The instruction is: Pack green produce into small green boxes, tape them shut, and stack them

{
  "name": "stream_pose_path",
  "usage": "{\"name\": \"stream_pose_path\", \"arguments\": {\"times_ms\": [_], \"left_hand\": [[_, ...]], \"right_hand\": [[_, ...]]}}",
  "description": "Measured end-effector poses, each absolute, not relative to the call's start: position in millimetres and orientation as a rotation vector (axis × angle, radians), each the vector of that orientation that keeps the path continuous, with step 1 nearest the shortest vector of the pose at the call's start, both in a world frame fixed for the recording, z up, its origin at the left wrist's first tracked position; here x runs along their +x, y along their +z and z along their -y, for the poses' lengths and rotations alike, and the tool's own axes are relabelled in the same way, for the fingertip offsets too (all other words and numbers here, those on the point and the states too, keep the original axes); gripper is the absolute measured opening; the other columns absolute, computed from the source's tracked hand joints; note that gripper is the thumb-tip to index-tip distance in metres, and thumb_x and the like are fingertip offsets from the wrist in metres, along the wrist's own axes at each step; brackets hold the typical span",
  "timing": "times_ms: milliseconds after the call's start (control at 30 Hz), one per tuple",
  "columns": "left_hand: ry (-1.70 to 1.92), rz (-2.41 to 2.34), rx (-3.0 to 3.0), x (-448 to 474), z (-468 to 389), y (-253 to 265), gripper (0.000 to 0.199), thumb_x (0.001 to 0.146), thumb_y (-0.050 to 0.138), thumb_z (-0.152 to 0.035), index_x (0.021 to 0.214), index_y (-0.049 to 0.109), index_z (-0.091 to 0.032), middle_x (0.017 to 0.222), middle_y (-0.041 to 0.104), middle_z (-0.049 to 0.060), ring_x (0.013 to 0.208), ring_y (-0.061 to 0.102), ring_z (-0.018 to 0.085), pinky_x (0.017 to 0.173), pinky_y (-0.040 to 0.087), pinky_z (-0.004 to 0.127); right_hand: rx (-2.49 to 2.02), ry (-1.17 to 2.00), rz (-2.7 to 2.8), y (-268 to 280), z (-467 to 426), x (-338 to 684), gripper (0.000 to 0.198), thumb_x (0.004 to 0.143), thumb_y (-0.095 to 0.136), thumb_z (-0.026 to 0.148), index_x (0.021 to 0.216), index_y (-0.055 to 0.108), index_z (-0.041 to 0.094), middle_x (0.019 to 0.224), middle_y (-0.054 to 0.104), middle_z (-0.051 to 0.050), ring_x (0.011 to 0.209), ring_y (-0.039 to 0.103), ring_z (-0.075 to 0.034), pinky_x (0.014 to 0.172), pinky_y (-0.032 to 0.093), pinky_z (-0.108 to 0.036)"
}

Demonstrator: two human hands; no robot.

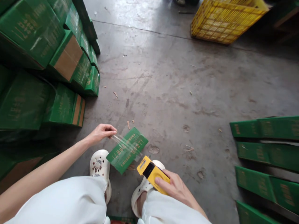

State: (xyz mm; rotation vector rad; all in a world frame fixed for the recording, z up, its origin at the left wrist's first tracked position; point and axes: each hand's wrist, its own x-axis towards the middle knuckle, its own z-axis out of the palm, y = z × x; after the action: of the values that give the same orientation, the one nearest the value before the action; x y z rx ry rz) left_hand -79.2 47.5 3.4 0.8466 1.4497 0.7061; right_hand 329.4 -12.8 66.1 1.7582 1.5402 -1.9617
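Observation:
My right hand (175, 185) grips a yellow tape dispenser (154, 175), its front end pointing up and to the left. From it a strip of clear tape (126, 143) stretches across to my left hand (104, 133), whose thumb and fingers pinch the free end. Below the strip is a green cardboard box (128, 151) with gold lettering, standing on the floor between my feet. Whether the tape touches the box's top, I cannot tell.
Green cartons (30, 34) are stacked at the left. More narrow green boxes (266, 152) stand in rows at the right. A yellow plastic crate (224, 23) sits on the concrete floor (163, 84) at the back. My white clogs (100, 163) flank the box.

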Motion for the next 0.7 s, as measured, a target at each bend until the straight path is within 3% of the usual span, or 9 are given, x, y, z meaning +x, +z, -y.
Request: {"name": "stream_pose_path", "arguments": {"times_ms": [533, 700], "left_hand": [[0.751, -1.569, 0.919, -61.5, -15.1, -61.7, 0.041, 0.078, 0.078, -0.055, 0.093, 0.079, -0.017, 0.074, 0.070, 0.001, 0.066, 0.060, 0.014, 0.067, 0.049, 0.025], [0.700, -1.724, 0.996, -31.2, 0.3, -84.2, 0.037, 0.089, 0.067, -0.048, 0.106, 0.078, -0.018, 0.104, 0.076, 0.009, 0.091, 0.070, 0.022, 0.090, 0.055, 0.034]], "right_hand": [[1.741, -1.824, -1.576, 25.8, 23.8, 325.9, 0.055, 0.089, 0.059, 0.073, 0.090, 0.068, 0.019, 0.081, 0.066, -0.002, 0.079, 0.060, -0.022, 0.069, 0.040, -0.029], [1.773, -1.668, -1.648, 9.1, 22.4, 314.8, 0.056, 0.090, 0.056, 0.073, 0.089, 0.066, 0.018, 0.081, 0.065, -0.002, 0.080, 0.060, -0.021, 0.069, 0.039, -0.029]]}}
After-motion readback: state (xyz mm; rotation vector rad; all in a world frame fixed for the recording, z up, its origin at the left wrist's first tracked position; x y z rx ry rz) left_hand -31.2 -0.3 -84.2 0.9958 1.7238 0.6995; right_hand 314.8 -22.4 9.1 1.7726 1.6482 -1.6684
